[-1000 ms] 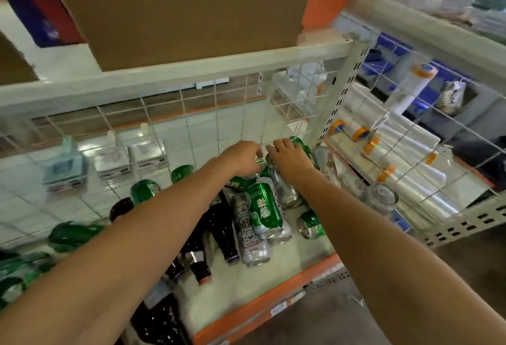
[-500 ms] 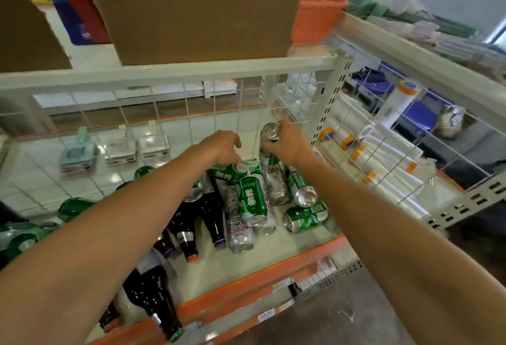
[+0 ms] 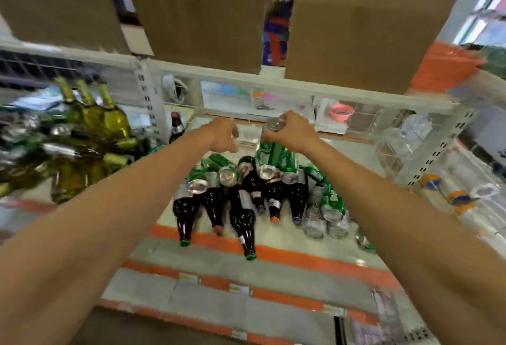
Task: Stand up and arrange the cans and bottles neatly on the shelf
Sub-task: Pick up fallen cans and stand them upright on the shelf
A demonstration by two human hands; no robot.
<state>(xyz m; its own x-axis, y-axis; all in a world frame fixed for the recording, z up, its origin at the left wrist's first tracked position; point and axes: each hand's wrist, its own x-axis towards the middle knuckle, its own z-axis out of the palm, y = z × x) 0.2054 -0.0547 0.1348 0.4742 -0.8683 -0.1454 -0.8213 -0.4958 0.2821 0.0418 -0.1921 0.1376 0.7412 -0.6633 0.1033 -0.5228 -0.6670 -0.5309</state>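
Observation:
My right hand (image 3: 290,132) grips the top of a green can (image 3: 269,147), held upright above a heap of fallen cans and bottles on the white shelf (image 3: 279,238). My left hand (image 3: 224,136) hovers just left of it with fingers loosely curled, holding nothing. Below lie several dark bottles (image 3: 242,216) with necks toward the front edge, green cans (image 3: 216,172) behind them, and silver and green cans (image 3: 328,207) at the right.
Olive-green wine bottles (image 3: 93,128) crowd the neighbouring bay at left behind a perforated upright (image 3: 149,103). Cardboard boxes (image 3: 200,10) and an orange basket (image 3: 443,68) sit on the shelf above. Wire mesh closes the right side. An orange strip (image 3: 301,255) edges the shelf front.
The view has swung left and pulled back, showing the whole bay and the wine bottles. My right hand still holds a can by its top, now upright over the middle of the heap.

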